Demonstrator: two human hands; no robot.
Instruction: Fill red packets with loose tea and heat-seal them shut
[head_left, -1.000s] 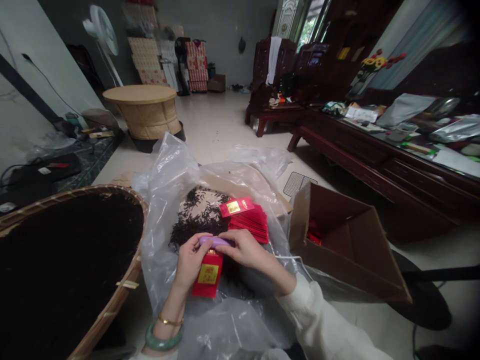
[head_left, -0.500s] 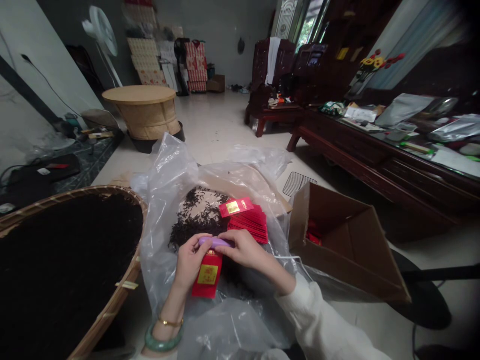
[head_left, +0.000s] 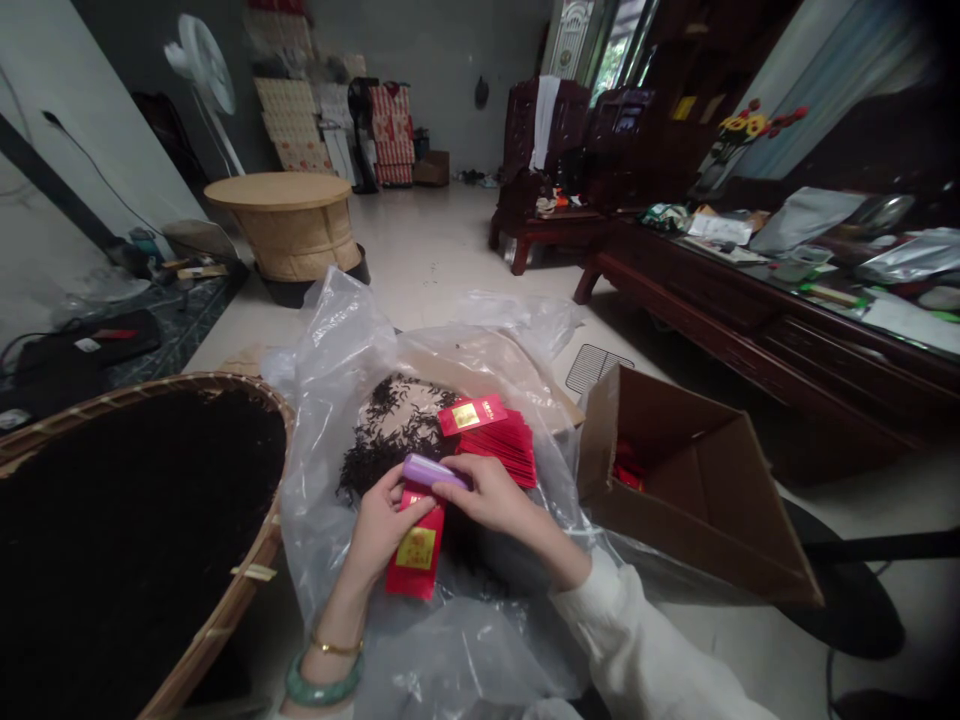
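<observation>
Tipped up at its left end since half a second ago, the purple tool (head_left: 426, 470) now slants above the top of the red packet (head_left: 415, 552), where both hands held it level before. The left hand (head_left: 377, 525) has its thumb lower, on the packet, its fingers pinching the upper part. The right hand (head_left: 491, 494) grasps the tool's right end with its fingers. Whether tool and packet touch is hard to tell.

Dark leaves (head_left: 382, 440) lie just beyond the left hand on the clear plastic sheet (head_left: 337, 335); the stack of red packets (head_left: 506, 450) sits close beyond the right hand, narrowing the room there. At left, the woven basket's rim (head_left: 279, 500) borders the sheet; at right, the cardboard box (head_left: 697, 470) stands beside it. Pale floor (head_left: 427, 235) stretches past the sheet's far edge, with the dark wooden desk (head_left: 720, 300) along its right side. Basket, box and stack keep their places.
</observation>
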